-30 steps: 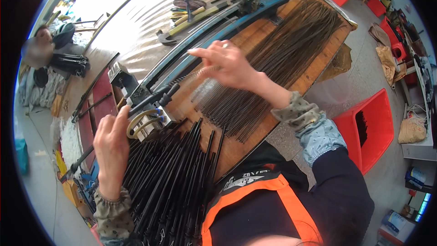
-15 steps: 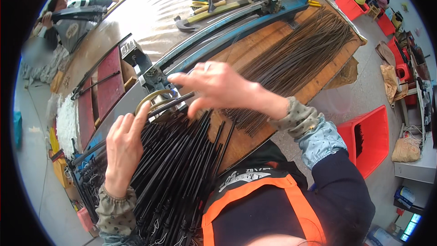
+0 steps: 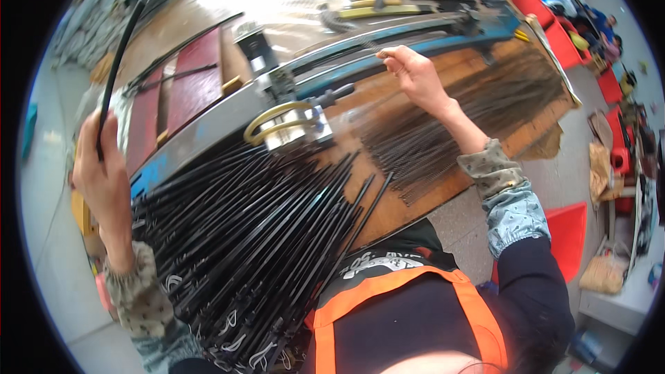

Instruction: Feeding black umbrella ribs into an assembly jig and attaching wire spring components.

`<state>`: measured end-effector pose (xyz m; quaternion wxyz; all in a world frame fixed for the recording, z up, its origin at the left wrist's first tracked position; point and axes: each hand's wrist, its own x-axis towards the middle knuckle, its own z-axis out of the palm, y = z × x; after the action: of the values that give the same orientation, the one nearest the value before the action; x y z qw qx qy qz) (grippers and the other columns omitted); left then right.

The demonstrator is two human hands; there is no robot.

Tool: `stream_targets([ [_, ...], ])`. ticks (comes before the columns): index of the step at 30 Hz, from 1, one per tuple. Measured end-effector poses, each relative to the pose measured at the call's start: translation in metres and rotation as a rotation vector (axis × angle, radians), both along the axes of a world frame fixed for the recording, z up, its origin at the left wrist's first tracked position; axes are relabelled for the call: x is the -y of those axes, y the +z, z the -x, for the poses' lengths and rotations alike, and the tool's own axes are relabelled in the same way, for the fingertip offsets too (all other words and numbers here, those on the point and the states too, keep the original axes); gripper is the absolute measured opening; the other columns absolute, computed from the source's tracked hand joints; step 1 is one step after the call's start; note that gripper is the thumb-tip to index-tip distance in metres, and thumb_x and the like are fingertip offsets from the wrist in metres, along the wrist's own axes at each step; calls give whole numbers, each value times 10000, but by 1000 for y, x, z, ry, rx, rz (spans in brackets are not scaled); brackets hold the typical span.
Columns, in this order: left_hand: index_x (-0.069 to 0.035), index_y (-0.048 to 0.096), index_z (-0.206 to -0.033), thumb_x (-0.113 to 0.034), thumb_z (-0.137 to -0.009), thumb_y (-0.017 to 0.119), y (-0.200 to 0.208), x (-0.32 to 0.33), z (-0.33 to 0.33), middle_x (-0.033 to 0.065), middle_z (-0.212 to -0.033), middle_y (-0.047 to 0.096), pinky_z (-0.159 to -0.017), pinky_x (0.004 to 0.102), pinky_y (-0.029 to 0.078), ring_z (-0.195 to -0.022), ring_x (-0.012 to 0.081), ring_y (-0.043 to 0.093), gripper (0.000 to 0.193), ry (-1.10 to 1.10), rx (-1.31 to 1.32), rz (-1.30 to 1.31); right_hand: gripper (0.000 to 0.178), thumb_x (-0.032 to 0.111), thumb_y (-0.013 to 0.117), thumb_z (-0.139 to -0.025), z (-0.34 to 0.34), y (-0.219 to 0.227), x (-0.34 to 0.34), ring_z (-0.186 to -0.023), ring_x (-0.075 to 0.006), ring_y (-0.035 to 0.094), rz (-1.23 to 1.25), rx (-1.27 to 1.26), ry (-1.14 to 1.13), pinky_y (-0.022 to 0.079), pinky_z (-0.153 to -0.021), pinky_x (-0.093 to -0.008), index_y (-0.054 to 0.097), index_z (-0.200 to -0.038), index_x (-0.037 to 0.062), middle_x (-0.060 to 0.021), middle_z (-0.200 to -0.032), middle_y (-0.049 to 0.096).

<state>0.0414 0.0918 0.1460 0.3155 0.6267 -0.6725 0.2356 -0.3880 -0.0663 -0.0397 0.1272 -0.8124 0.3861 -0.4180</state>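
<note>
My left hand (image 3: 104,173) is raised at the far left, its fingers closed around a thin black rod (image 3: 121,62) that points up and away. Over the blue rail (image 3: 409,48) of a bench machine, my right hand (image 3: 419,83) is closed in a pinch. A thin dark line, perhaps a spring, shows by its fingertips, but what they hold is too blurred to name. Between my hands sits the machine's metal clamp block (image 3: 284,140), with a looped yellow hose (image 3: 258,125) and a dark lever handle (image 3: 339,93).
Many black rods (image 3: 256,228) with white cords lie in a heap in front of me. Long dark coil springs (image 3: 471,111) cover the wooden bench at right. A hammer (image 3: 381,10) lies behind the rail. Red bins (image 3: 568,235) stand on the floor at right; people sit far right.
My left hand has swung left, away from the clamp block, and the black rod in it now points upward. My right hand has left the block for the rail, its fingers now pinched.
</note>
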Motion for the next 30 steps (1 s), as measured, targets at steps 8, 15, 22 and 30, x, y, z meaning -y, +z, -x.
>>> stream_targets([
  [8,12,666,-1133,-77,-954,628,-3,-22,-13,159,-942,688,-745,304,496,-803,194,640,204,-41,-74,5,169,159,648,-943,-162,71,10,-707,-112,623,-161,190,497,505,-677,-275,681,-1057,40,-68,-817,700],
  [15,22,662,-1155,-77,-953,636,-40,-63,-51,167,-895,672,-672,322,492,-730,219,629,227,23,-101,-149,160,228,708,-897,-193,55,22,-616,-141,608,-169,24,518,484,-615,-294,712,-955,78,-67,-688,674],
  [22,24,664,-1156,-84,-950,647,-49,-49,-49,172,-885,674,-649,311,483,-695,203,598,233,-28,-128,-108,127,200,636,-928,-234,60,20,-653,-222,659,-116,-352,523,488,-657,-337,704,-954,95,-121,-756,694],
  [30,3,674,-1151,-137,-953,644,-49,-55,-81,183,-873,672,-640,345,480,-677,262,619,245,84,-71,-219,201,-21,585,-863,-115,25,69,-800,-187,700,398,-427,237,376,-969,-402,600,-993,132,3,-820,729],
])
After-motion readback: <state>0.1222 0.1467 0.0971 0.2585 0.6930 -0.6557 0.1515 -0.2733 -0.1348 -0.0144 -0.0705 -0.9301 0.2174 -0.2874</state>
